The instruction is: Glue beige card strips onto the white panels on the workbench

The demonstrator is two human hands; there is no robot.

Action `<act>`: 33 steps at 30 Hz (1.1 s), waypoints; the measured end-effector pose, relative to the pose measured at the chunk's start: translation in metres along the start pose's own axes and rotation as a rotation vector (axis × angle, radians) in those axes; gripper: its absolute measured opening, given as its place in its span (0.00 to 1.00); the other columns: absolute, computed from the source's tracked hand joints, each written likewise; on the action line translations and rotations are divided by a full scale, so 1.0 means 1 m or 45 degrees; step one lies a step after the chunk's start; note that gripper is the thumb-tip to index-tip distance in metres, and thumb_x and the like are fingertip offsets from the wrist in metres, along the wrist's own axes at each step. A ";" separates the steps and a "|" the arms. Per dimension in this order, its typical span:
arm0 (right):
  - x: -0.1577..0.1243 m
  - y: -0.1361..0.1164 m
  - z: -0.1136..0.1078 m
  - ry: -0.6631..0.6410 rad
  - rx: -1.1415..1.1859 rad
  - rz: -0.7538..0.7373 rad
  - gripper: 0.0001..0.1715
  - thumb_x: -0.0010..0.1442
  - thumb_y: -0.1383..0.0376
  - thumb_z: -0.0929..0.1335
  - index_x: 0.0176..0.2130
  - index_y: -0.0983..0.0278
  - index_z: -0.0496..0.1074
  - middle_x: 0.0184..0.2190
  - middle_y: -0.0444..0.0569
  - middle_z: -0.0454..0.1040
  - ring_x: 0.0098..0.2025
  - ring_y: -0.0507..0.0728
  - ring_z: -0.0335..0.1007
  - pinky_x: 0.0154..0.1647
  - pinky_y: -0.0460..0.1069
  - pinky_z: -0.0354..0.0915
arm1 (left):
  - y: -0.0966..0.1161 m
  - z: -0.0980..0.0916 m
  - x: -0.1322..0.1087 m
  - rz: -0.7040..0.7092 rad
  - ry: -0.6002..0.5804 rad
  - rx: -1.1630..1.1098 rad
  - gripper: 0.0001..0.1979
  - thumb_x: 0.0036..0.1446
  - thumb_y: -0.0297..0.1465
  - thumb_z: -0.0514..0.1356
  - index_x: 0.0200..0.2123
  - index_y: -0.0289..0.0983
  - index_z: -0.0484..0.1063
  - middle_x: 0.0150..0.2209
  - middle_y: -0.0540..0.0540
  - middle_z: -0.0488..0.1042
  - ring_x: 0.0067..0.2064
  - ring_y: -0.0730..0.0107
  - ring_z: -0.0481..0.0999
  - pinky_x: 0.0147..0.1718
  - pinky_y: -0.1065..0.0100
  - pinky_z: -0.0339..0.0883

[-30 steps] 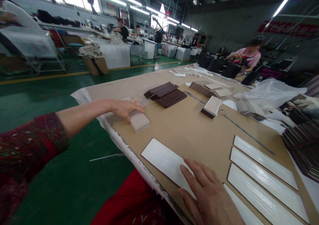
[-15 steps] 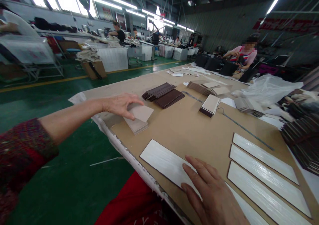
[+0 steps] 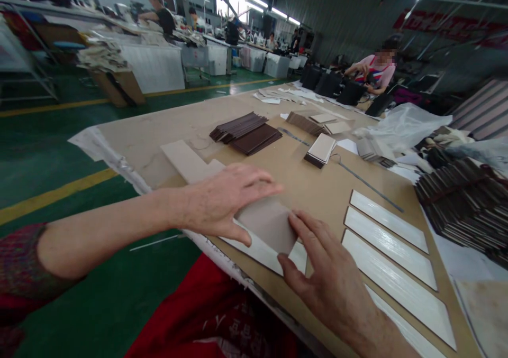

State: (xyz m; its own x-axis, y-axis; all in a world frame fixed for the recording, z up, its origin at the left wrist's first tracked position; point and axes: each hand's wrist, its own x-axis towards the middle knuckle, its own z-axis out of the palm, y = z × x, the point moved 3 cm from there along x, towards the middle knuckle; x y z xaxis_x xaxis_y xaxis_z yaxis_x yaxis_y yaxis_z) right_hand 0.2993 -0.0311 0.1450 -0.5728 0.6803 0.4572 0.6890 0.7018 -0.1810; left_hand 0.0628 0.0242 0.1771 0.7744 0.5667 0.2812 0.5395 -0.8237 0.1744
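A beige rectangular card (image 3: 270, 223) lies over a white-faced strip with a dark edge (image 3: 298, 256), partly covering it, near the table's front edge. My left hand (image 3: 228, 202) spans the card, thumb at the near side and fingers along the far side. At the card's right end, my right hand (image 3: 325, 265) pinches it between thumb and fingers. More beige cards (image 3: 183, 159) lie behind my left hand, partly hidden by it. Several similar white strips (image 3: 391, 241) are laid side by side to the right of my right hand.
Dark brown strips (image 3: 242, 133) form a pile farther back, near a small beige-topped stack (image 3: 320, 147). A taller bundle of dark pieces (image 3: 460, 204) stands at the right, with clear plastic (image 3: 408, 125) behind it. A co-worker (image 3: 375, 72) is at the table's far end.
My left hand has brought a beige card from the stack rightward over the white strip. My right hand has moved from resting on the strip to the card's end. The view has shifted.
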 end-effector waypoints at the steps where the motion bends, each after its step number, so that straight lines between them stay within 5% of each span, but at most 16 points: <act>1: -0.005 0.011 -0.007 0.030 0.009 0.052 0.30 0.65 0.62 0.69 0.62 0.71 0.65 0.59 0.64 0.71 0.59 0.67 0.70 0.59 0.62 0.71 | -0.005 -0.002 -0.006 -0.039 0.090 -0.022 0.47 0.55 0.50 0.68 0.70 0.38 0.53 0.65 0.35 0.60 0.64 0.45 0.62 0.63 0.46 0.58; 4: -0.031 0.051 -0.030 0.059 0.024 0.324 0.30 0.66 0.56 0.68 0.63 0.63 0.66 0.60 0.57 0.71 0.59 0.66 0.70 0.62 0.62 0.68 | -0.022 0.003 -0.039 -0.317 0.232 -0.119 0.41 0.62 0.47 0.63 0.71 0.42 0.50 0.68 0.37 0.59 0.67 0.48 0.60 0.66 0.46 0.57; 7: -0.059 0.081 -0.040 -0.050 0.081 0.481 0.31 0.66 0.51 0.68 0.64 0.56 0.65 0.60 0.52 0.72 0.60 0.67 0.70 0.62 0.64 0.68 | -0.029 0.029 -0.077 -0.525 0.065 -0.202 0.38 0.63 0.46 0.63 0.70 0.45 0.53 0.67 0.39 0.62 0.66 0.47 0.64 0.65 0.44 0.60; 10: -0.074 0.086 -0.037 -0.162 0.078 0.397 0.31 0.66 0.52 0.68 0.65 0.55 0.64 0.60 0.52 0.71 0.60 0.67 0.70 0.60 0.63 0.70 | -0.026 0.059 -0.097 -0.519 -0.021 -0.267 0.38 0.63 0.45 0.63 0.70 0.43 0.52 0.68 0.37 0.61 0.68 0.45 0.61 0.65 0.43 0.61; 16: -0.071 0.072 -0.016 -0.314 0.039 0.228 0.32 0.65 0.57 0.68 0.65 0.57 0.62 0.61 0.54 0.70 0.61 0.64 0.69 0.59 0.61 0.72 | -0.027 0.083 -0.091 -0.317 0.021 -0.306 0.38 0.66 0.43 0.59 0.71 0.39 0.47 0.67 0.31 0.61 0.68 0.43 0.60 0.65 0.38 0.58; 33: -0.053 0.065 0.020 -0.404 0.050 0.086 0.33 0.62 0.60 0.70 0.64 0.63 0.66 0.59 0.56 0.74 0.61 0.67 0.70 0.58 0.63 0.73 | -0.036 0.085 -0.098 -0.381 0.073 -0.428 0.36 0.67 0.41 0.58 0.72 0.39 0.48 0.66 0.32 0.61 0.67 0.48 0.61 0.64 0.43 0.60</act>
State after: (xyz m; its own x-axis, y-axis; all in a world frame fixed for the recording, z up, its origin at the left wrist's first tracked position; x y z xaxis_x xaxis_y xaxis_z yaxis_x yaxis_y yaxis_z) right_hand 0.3653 -0.0174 0.0914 -0.6401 0.7535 0.1501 0.7164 0.6560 -0.2377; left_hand -0.0042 0.0002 0.0632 0.5762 0.7867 0.2218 0.5923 -0.5889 0.5499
